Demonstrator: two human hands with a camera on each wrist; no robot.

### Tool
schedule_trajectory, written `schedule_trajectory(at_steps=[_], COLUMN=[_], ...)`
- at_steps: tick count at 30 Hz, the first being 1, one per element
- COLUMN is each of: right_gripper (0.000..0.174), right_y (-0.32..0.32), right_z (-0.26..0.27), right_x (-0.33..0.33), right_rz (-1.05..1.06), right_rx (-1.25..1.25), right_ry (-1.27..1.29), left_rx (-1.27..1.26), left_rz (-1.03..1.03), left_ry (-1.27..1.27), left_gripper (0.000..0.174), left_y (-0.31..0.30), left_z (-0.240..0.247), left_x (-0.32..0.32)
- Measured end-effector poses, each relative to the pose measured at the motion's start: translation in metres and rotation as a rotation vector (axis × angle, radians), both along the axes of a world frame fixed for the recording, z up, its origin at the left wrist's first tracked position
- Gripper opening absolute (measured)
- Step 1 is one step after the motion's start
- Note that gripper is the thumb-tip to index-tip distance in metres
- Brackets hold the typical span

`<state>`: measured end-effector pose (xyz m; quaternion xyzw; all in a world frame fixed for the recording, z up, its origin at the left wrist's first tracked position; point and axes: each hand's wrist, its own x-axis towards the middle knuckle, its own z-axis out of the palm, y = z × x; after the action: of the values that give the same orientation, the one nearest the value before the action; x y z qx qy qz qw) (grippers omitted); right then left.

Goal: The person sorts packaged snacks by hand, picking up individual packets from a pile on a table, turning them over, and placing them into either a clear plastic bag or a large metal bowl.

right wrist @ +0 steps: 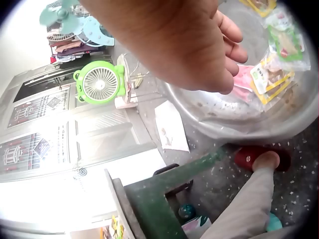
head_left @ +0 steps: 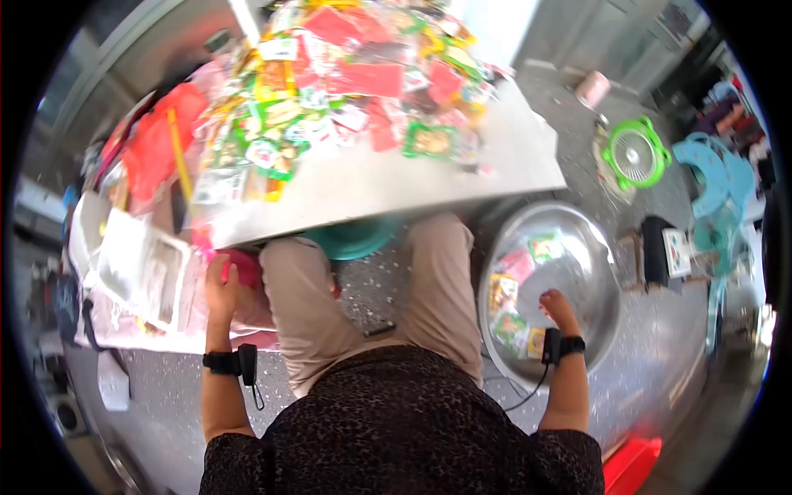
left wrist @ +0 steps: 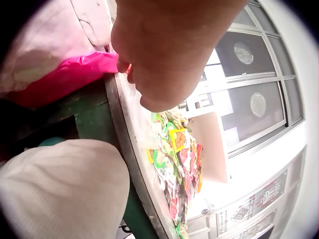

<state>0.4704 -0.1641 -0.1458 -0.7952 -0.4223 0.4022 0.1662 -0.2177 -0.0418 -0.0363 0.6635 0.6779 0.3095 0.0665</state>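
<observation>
The right hand (head_left: 559, 308) hangs over a large round metal basin (head_left: 606, 272) on the floor; in the right wrist view its fingers (right wrist: 230, 42) are loosely bent with nothing visible between them. Several small food packets (head_left: 505, 290) lie in the basin's left part, green, pink and yellow. At the table's left corner, the left hand (head_left: 221, 289) is beside a bright pink bag (head_left: 241, 266). In the left wrist view its fingertips touch or pinch the edge of the pink plastic (left wrist: 94, 67); the grip is partly hidden by the hand.
A big heap of colourful packets (head_left: 363, 78) covers much of the table (head_left: 363, 194). White trays (head_left: 136, 268) stand at the left, a teal basin (head_left: 355, 239) under the table edge. A green fan (head_left: 635, 154) is at the right, a red object (head_left: 634, 462) at the lower right.
</observation>
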Motion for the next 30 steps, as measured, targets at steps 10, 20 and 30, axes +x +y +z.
schedule_trajectory(at_steps=[10,20,30], right_gripper=[0.027,0.024,0.023], right_y=[0.114,0.122,0.120], right_z=[0.061,0.065,0.071], right_x=[-0.203,-0.244,-0.248], right_rz=[0.559,0.769,0.744], right_rx=[0.800,1.033,1.035], right_ry=[-0.061,-0.540,-0.496], left_rx=[0.305,-0.155,-0.156], left_rz=[0.656,0.654,0.434], left_ry=[0.527,0.395,0.120], left_gripper=[0.042,0.024,0.026], left_y=[-0.025,-0.008,-0.014], left_z=[0.055,0.067,0.092], left_x=[-0.116,-0.199,-0.189])
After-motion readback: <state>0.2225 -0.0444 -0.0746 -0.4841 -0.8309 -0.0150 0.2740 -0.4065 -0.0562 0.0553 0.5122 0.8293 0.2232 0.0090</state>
